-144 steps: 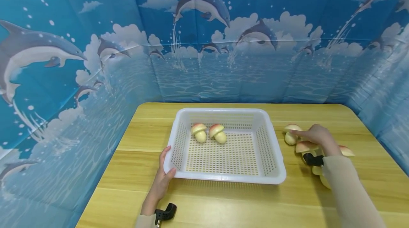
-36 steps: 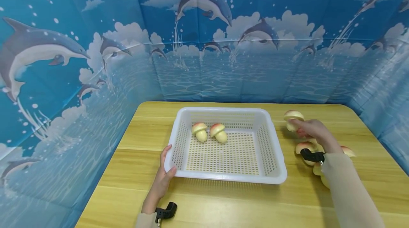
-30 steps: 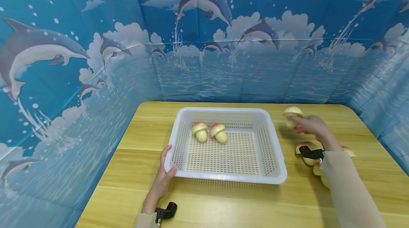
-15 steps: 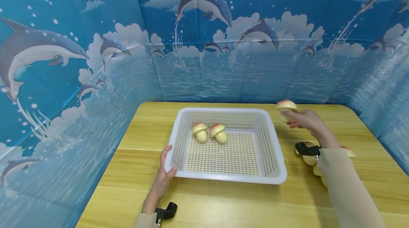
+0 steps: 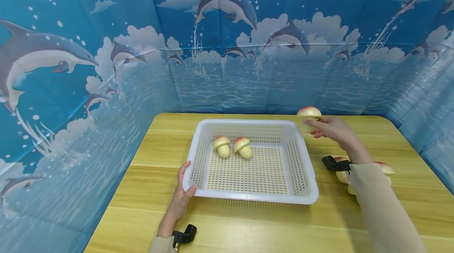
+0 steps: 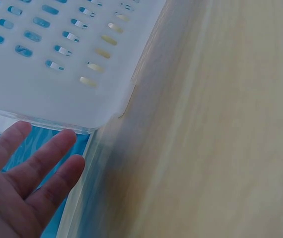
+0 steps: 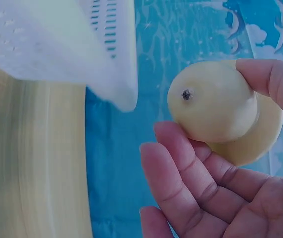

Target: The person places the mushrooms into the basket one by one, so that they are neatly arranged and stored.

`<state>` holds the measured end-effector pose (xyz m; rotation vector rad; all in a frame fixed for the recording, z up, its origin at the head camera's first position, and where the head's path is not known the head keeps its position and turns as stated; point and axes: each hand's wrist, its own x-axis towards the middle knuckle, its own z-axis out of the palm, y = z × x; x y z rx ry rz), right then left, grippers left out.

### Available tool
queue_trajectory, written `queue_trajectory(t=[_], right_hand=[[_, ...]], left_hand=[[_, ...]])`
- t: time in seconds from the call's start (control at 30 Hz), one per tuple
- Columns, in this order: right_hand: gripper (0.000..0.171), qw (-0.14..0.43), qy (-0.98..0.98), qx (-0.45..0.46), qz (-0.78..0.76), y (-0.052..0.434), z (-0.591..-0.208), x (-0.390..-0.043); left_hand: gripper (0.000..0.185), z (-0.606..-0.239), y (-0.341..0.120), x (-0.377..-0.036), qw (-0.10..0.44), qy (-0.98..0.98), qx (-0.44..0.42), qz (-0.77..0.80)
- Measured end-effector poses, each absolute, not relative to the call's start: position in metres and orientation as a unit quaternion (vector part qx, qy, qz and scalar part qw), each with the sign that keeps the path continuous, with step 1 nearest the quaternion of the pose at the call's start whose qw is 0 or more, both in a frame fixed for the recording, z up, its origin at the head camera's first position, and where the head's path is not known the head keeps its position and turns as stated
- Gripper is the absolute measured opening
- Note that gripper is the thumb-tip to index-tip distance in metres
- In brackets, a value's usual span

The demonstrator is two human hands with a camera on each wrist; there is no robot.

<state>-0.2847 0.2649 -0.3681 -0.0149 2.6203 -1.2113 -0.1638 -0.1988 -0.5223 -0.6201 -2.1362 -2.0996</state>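
Observation:
A white perforated plastic basket stands on the table with two toy mushrooms in it, one at the left and the other close beside it. My left hand holds the basket's near-left corner, thumb at the front rim and fingers along the left side. Beyond the basket's right rim, my right hand pinches a third toy mushroom with a red-tinged cap, raised above the table. The right wrist view shows this mushroom's pale rounded stem between thumb and fingers.
Several more toy mushrooms lie on the table right of the basket, partly hidden under my right forearm and the black wrist camera. A blue dolphin-print curtain encloses the wooden table behind and at both sides.
My right hand has lifted the mushroom from the table and carried it up and leftward, toward the basket's far-right corner. The left hand and basket stay in place.

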Motion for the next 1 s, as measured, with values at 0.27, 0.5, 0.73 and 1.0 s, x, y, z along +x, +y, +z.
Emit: queue_trajectory(t=[0.27,0.5,0.73,1.0], right_hand=[[0.09,0.127,0.898,-0.022,-0.421,0.253,-0.363,-0.286],[0.089,0.123,0.9,-0.026,-0.418,0.243,-0.363,-0.287],[0.085,0.118,0.902,-0.047,-0.414,0.231,-0.36,-0.286],[0.075,0.116,0.908,-0.065,-0.398,0.217,-0.361,-0.288]], left_hand=[[0.069,-0.522,-0.198,-0.163,0.043,-0.699,-0.199,-0.686],[0.068,-0.52,-0.199,-0.163,0.039,-0.699,-0.205,-0.684],[0.069,-0.521,-0.199,-0.163,0.043,-0.698,-0.202,-0.685],[0.069,-0.522,-0.198,-0.162,0.046,-0.704,-0.198,-0.681]])
